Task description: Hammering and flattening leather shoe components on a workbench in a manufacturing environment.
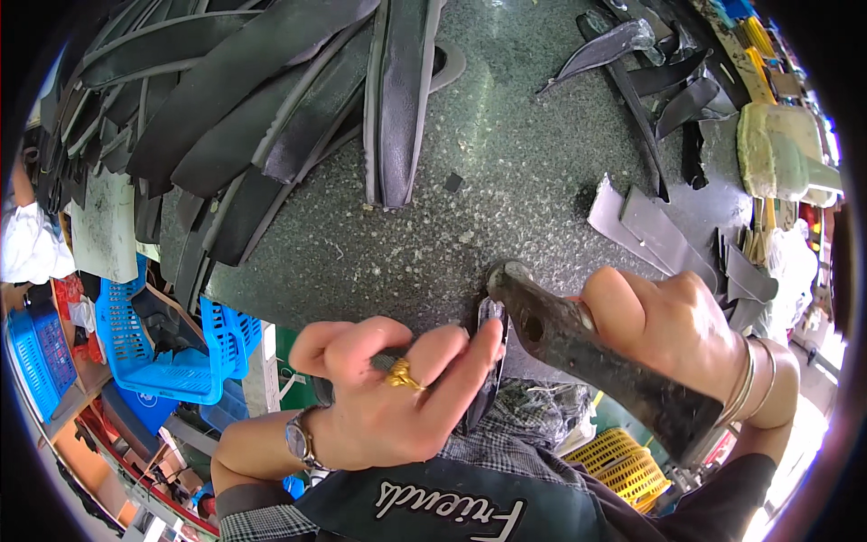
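At five o'clock our left hand (388, 402) grasps a narrow black strip (488, 393) by the table's (433, 262) near edge. At four, our right hand (664, 316) clenches a hammer (614, 375), its dark head just beside that strip. Loose black strips (244, 90) heap at eleven, dark scraps (686, 107) at two.

White lettering (452, 508) stands upside down on the dark apron (452, 483), at the frame's bottom centre.
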Demonstrator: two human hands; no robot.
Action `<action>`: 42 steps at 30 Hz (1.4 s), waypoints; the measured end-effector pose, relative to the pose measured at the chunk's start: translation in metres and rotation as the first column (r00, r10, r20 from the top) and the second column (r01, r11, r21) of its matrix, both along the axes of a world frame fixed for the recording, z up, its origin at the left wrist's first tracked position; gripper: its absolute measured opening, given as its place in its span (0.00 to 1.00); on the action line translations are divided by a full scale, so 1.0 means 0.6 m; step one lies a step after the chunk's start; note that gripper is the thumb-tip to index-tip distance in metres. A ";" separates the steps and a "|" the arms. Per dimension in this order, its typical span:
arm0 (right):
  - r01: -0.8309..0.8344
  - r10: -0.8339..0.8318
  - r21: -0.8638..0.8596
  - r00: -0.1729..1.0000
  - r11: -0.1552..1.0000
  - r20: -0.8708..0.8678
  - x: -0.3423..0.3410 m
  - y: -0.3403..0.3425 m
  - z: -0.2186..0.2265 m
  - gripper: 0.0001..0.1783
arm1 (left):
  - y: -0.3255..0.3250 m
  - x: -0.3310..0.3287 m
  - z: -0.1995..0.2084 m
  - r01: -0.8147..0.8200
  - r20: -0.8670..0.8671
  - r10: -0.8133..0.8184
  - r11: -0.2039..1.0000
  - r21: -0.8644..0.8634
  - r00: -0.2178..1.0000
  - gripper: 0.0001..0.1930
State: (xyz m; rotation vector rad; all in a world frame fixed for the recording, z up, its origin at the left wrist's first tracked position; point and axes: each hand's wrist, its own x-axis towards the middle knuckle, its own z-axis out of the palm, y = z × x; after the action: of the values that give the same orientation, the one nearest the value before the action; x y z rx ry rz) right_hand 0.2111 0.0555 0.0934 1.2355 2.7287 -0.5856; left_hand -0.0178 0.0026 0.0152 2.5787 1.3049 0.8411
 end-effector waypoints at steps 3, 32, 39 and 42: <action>-0.086 0.081 0.069 0.995 0.994 0.062 -0.005 0.006 0.010 0.11 | -0.001 -0.002 -0.002 0.031 -0.059 -0.035 0.998 -0.054 0.998 0.13; 0.305 -0.299 -0.165 0.952 0.938 0.060 0.017 -0.045 0.038 0.10 | 0.028 0.040 -0.005 -0.054 0.063 0.066 0.983 -0.174 0.996 0.16; 0.234 -0.231 -0.040 0.971 0.972 0.054 0.046 -0.055 0.009 0.15 | 0.023 0.052 -0.009 -0.095 0.011 0.095 0.994 -0.054 0.995 0.19; 0.123 -0.122 -0.028 0.992 0.992 0.038 0.043 -0.039 0.004 0.14 | 0.015 0.049 -0.012 -0.099 -0.001 0.099 0.993 -0.069 0.995 0.18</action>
State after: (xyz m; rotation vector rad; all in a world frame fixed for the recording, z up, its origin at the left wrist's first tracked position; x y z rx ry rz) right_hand 0.2370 0.0319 0.0958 1.4000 2.6193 -0.6080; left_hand 0.0117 0.0119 0.0079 2.4773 1.4448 0.8003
